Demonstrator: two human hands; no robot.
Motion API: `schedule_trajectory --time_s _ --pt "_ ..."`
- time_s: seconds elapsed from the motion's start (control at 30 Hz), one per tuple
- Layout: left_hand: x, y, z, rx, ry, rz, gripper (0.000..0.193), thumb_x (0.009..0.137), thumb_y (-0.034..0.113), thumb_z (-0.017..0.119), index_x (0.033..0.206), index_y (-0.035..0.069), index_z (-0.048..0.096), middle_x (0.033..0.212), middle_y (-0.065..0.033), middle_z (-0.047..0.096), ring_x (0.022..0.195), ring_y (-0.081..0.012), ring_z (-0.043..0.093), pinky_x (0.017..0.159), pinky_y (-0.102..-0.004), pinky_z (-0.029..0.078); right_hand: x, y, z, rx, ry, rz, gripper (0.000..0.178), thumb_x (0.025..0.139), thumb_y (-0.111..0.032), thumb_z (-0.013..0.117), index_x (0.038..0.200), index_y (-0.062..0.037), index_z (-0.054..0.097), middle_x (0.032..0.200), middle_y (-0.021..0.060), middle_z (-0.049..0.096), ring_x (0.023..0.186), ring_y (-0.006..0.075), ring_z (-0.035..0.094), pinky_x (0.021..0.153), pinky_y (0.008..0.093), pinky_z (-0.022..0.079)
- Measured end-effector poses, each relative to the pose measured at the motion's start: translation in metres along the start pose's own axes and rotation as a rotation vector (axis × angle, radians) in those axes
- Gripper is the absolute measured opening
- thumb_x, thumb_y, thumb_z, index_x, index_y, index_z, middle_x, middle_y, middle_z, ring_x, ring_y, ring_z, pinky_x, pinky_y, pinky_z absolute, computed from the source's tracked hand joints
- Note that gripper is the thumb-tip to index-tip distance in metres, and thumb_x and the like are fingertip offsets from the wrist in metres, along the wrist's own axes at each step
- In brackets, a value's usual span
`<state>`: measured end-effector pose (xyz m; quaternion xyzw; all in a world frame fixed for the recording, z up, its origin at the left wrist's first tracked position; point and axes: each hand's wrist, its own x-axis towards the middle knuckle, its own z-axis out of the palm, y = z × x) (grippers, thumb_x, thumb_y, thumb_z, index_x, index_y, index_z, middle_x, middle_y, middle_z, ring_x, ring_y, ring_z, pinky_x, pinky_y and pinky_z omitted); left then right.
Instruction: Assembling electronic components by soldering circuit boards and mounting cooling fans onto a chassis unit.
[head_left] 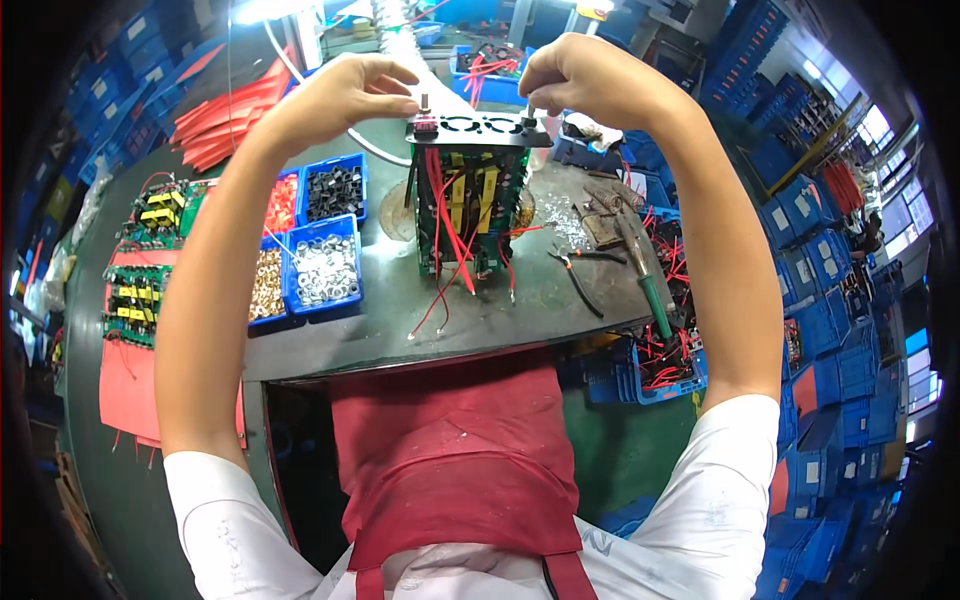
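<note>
A circuit board assembly [487, 210] stands upright on the bench, with red wires [450, 215] hanging from its front and yellow parts between green boards. Across its top lies a dark end plate [478, 126] with fan-like cutouts. At the plate's left end, a threaded post [425, 103] rises above a red terminal piece [425, 125]. My left hand [350, 95] is just beside that post, thumb and fingers apart, nothing seen between them. Over the plate's right end, my right hand [580, 82] pinches at the other post [530, 112]; whatever its fingertips hold is too small to make out.
Blue bins of washers [325, 268], brass-coloured pieces [268, 285] and black parts [335, 190] sit left of the assembly. Pliers [580, 280] and a green-handled soldering iron [650, 285] lie right. More boards [135, 300] rest far left; a bin of red wires [665, 370] is below the bench edge.
</note>
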<state>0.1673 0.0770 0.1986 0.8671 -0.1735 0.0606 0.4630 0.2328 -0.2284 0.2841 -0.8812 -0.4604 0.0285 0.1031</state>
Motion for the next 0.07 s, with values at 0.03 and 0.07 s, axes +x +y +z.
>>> schedule_trajectory --time_s 0.03,0.07 --pt "0.0031 -0.0024 -0.0054 0.078 0.022 0.060 0.055 0.097 0.032 0.079 0.135 -0.005 0.066 0.123 -0.0223 0.075 0.114 -0.0244 0.072 0.106 -0.0349 0.051 0.0021 0.0020 0.0001 -0.015 -0.022 0.032 0.019 0.096 -0.007 0.072 0.114 0.0003 0.076 0.097 0.0126 0.079 0.089 0.0187 0.076 0.088 0.0348 0.058" --pt "0.0051 -0.0033 -0.0117 0.158 0.043 0.116 0.052 0.098 0.031 0.078 0.134 -0.005 0.067 0.124 -0.0226 0.074 0.114 -0.0247 0.072 0.109 -0.0357 0.050 0.0057 0.0037 0.0023 -0.026 -0.045 0.064 0.020 0.096 -0.007 0.071 0.114 -0.0006 0.077 0.098 0.0120 0.079 0.089 0.0186 0.077 0.088 0.0340 0.058"
